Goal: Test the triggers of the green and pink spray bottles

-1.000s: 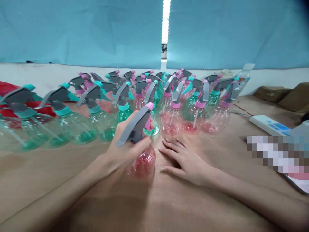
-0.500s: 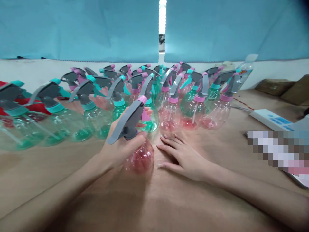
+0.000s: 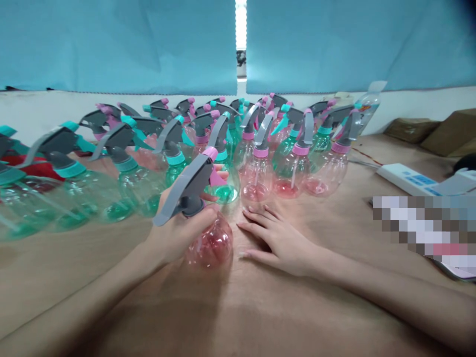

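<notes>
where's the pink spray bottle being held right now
In the head view, the pink spray bottle is just left of centre, in the left hand, left of the right hand.

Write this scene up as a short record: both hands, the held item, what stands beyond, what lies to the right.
Left hand: wrapped around the neck of a pink spray bottle
Held item: gray trigger head, pink nozzle
Right hand: holding nothing, fingers spread on the table
Beyond: green spray bottles and other pink ones
Right side: white device with blue markings; pixelated patch, contents unreadable
</notes>
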A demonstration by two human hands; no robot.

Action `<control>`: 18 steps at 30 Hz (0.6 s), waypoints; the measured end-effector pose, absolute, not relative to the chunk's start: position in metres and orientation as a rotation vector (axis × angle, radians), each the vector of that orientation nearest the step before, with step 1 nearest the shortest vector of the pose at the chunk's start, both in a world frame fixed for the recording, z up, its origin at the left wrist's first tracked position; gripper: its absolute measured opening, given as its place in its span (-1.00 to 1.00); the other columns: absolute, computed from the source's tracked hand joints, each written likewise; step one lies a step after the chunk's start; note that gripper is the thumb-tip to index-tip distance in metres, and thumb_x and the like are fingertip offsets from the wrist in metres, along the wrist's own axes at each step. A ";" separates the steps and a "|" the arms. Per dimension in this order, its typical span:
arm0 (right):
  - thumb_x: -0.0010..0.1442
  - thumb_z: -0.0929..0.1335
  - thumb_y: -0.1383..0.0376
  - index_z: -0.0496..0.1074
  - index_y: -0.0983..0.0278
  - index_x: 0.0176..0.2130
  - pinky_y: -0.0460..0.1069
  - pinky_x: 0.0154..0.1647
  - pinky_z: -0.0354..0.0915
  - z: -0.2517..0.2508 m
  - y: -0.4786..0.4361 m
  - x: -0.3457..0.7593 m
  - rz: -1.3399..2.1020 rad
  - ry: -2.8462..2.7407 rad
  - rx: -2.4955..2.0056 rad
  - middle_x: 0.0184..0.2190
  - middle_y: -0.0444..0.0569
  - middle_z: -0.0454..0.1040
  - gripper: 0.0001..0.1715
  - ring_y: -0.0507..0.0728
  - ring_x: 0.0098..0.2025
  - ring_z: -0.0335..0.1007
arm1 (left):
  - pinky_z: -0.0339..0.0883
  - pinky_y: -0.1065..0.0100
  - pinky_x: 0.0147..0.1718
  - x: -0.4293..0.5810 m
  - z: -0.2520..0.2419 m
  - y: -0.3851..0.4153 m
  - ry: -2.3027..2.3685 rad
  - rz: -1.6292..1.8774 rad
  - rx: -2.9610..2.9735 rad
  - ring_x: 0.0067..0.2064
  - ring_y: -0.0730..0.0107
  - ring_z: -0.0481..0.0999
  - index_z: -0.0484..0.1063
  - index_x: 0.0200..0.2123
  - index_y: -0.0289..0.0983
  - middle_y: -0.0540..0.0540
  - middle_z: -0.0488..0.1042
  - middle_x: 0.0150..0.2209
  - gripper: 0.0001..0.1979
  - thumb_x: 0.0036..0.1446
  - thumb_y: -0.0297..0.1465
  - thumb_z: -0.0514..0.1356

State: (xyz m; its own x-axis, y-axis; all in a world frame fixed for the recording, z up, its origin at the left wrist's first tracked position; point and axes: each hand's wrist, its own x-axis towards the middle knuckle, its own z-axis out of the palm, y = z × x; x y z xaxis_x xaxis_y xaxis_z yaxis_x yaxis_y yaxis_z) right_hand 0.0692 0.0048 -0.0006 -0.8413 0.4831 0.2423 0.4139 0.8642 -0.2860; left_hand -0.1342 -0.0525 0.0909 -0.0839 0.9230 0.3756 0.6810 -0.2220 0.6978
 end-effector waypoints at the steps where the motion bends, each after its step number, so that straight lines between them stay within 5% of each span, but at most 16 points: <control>1: 0.29 0.18 -0.17 0.33 0.29 0.21 0.31 0.30 -0.07 0.000 0.005 0.069 0.320 -2.731 -0.677 0.25 0.19 0.29 -0.23 0.35 0.29 0.12 | 0.40 0.26 -0.37 -0.134 0.091 -0.052 1.722 1.226 1.877 -0.41 0.28 0.45 0.50 -0.19 -0.24 -0.03 0.51 -0.50 -0.67 -0.07 -0.39 0.10; 5: 0.29 0.16 -0.19 0.33 0.28 0.21 0.31 0.29 -0.04 -0.001 0.005 0.069 0.305 -2.749 -0.682 0.24 0.18 0.30 -0.21 0.35 0.28 0.12 | 0.42 0.21 -0.16 -0.134 0.091 -0.052 1.613 1.277 1.806 -0.18 0.19 0.52 0.47 -0.07 -0.19 -0.04 0.57 -0.36 -0.56 -0.08 -0.47 0.13; 10: 0.30 0.16 -0.16 0.33 0.31 0.21 0.32 0.27 -0.02 -0.002 0.005 0.069 0.281 -2.753 -0.662 0.23 0.20 0.30 -0.23 0.37 0.27 0.14 | 0.44 0.22 -0.10 -0.134 0.090 -0.053 1.567 1.257 1.863 -0.15 0.23 0.55 0.43 0.01 -0.20 -0.04 0.59 -0.30 -0.53 -0.03 -0.49 0.11; 18: 0.30 0.18 -0.15 0.35 0.32 0.19 0.32 0.28 -0.03 -0.003 0.004 0.069 0.283 -2.733 -0.654 0.23 0.20 0.31 -0.25 0.37 0.28 0.14 | 0.45 0.28 -0.22 -0.135 0.086 -0.054 1.564 1.302 1.882 -0.20 0.24 0.57 0.42 0.00 -0.19 -0.05 0.61 -0.20 -0.56 0.00 -0.49 0.13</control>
